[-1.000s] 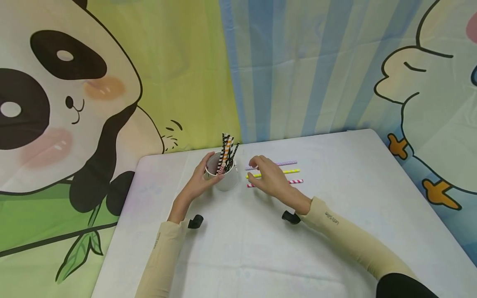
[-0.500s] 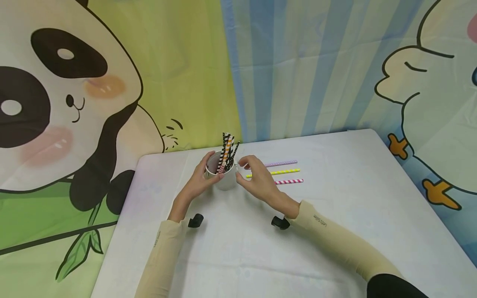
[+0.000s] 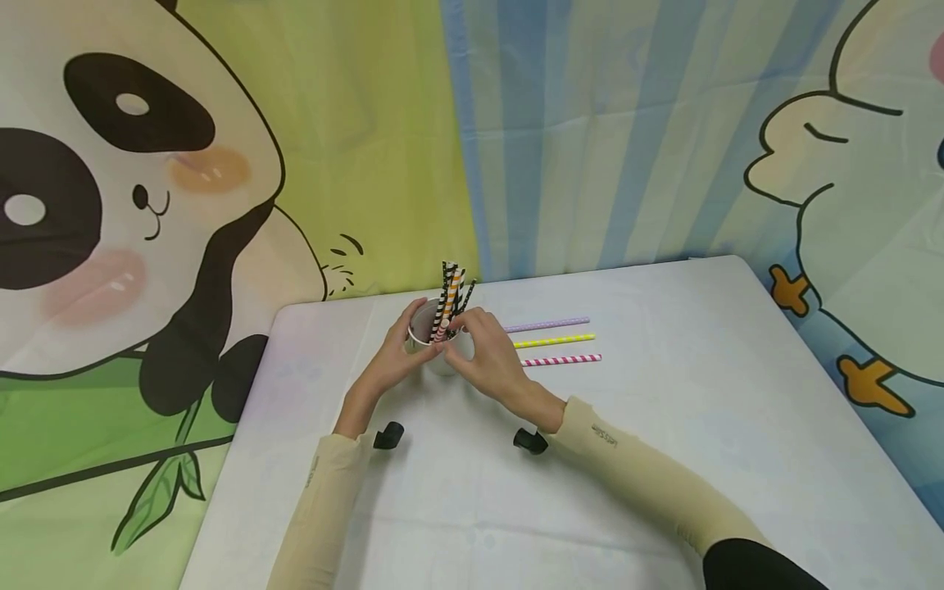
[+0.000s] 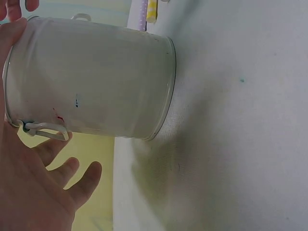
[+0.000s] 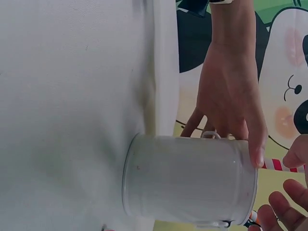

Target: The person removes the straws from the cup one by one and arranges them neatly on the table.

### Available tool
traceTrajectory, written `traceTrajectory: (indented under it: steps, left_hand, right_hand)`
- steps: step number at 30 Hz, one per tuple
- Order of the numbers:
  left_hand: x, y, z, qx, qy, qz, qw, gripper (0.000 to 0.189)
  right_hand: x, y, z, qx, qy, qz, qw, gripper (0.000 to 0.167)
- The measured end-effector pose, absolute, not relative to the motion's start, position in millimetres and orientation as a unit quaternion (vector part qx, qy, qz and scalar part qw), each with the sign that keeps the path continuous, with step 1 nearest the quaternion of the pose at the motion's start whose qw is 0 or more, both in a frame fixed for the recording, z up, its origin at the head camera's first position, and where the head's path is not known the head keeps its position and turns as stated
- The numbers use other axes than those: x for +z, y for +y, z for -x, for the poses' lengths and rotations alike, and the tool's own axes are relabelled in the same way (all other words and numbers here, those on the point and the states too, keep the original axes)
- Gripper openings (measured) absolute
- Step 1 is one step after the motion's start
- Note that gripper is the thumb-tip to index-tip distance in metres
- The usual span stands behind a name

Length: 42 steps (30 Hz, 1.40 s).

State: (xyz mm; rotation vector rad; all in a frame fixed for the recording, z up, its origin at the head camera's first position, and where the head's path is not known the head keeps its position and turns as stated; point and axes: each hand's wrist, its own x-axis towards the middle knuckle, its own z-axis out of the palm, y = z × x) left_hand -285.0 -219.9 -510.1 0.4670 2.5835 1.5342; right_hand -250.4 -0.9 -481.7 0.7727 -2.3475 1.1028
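Observation:
A small white metal pail (image 3: 442,366) stands upright on the white table, with several patterned paper straws (image 3: 448,299) leaning in it. My left hand (image 3: 394,352) grips the pail near its rim, thumb on the near side and fingers round the far left. In the left wrist view, some left fingers (image 4: 86,185) spread clear of the wall. My right hand (image 3: 490,356) is at the rim's right side, thumb and fingertips apart beside the straws. In the right wrist view a red-and-white straw (image 5: 274,164) sticks out of the pail, close to the right thumb (image 5: 296,151).
Right of the pail lie a purple dotted straw (image 3: 549,324), a yellow straw (image 3: 556,341) and a pink-and-white striped straw (image 3: 564,360), roughly parallel. A cartoon-printed curtain (image 3: 531,131) hangs behind the table (image 3: 664,369).
My right hand has moved left from above the loose straws to the pail's rim, uncovering more of those straws. The left hand keeps its hold on the pail.

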Motion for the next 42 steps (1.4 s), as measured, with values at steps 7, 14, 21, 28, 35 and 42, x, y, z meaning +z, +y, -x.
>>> traceTrajectory:
  steps: [7,14,21,28,35,42]
  left_hand:
    - [-513,-220,287,0.511,0.842,-0.166,0.048,0.090]
    - [-514,-220,288,0.501,0.848,-0.165,0.045,0.090]
    - [-515,-221,288,0.495,0.851,-0.170,0.043,0.087]
    - [-516,-222,288,0.494,0.852,-0.170,0.044,0.086]
    - [-516,-221,288,0.507,0.843,-0.172,0.047,0.086]
    - [-513,-221,288,0.505,0.846,-0.167,0.044,0.085]
  right_hand:
    - [-483,-9,250,0.388,-0.850,-0.280,0.220,0.022]
    - [-484,-12,251,0.375,-0.856,-0.275,0.227,0.019]
    - [-483,-14,250,0.372,-0.861,-0.265,0.224,0.018]
    - [-483,-16,250,0.376,-0.860,-0.260,0.224,0.016]
    - [-482,-17,250,0.382,-0.859,-0.257,0.222,0.014]
    - [-476,-15,249,0.417,-0.853,-0.242,0.199,0.015]
